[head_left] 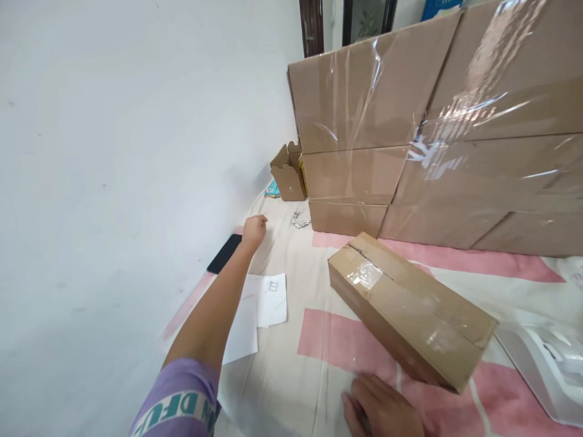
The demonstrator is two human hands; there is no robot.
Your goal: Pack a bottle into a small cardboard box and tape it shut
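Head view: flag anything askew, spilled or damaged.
A crumpled, shiny scrap lies loose on the sheet near the left hand, resembling litter; the open box behind it has an uneven top edge.

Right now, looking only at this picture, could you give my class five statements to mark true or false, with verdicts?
1. The left hand has curled fingers. True.
2. The long box stands open. False: its top flaps are closed, with tape over the seam.
3. The white papers are partly hidden behind the left forearm. True.
4. The dark flat object lies on the long box. False: it lies beside the wall.
5. The right hand is on the white papers. False: it is near the long box.
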